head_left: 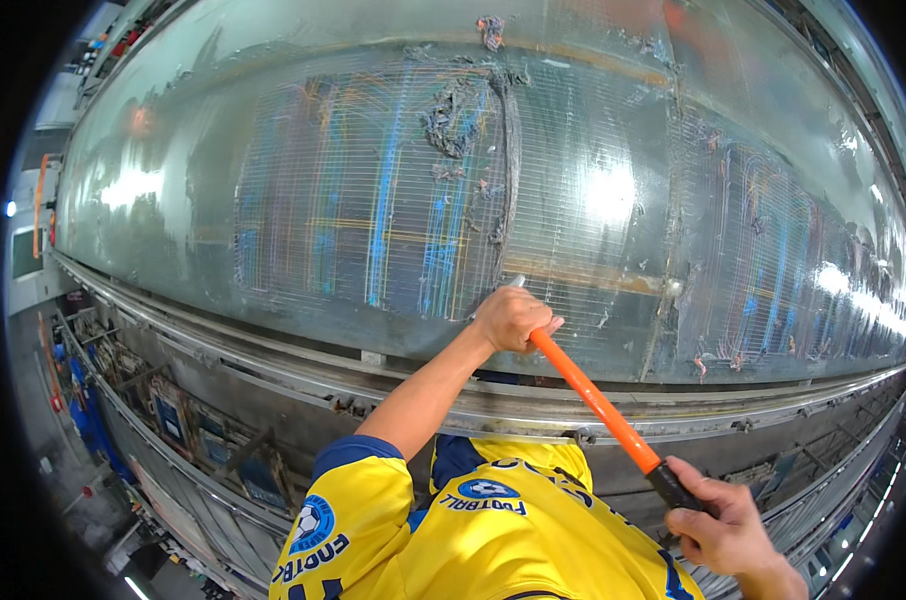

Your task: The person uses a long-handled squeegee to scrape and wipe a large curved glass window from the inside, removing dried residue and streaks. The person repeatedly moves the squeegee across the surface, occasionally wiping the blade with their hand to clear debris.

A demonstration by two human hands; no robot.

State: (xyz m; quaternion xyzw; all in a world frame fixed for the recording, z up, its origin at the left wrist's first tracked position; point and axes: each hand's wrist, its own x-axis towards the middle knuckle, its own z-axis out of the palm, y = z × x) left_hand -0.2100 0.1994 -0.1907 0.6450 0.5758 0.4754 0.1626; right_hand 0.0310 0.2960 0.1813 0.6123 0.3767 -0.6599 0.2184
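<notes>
Head view: a long orange rod-shaped tool with a black grip at its near end [598, 403] is held slantwise across the lower middle of the scene, its far end laid against a large curved drum of shiny grey metal [173, 150]. The left hand [511, 318] is closed around the upper part of the rod, and the right hand [718, 520] is wrapped around the black grip. The shaft looks smooth and matte. The drum is covered by fine stretched threads (blue, orange and pale) [373, 200], with ragged grey tufts of fibre [451, 120] clinging near its top. A dull steel rail [273, 355] runs just below the drum.
</notes>
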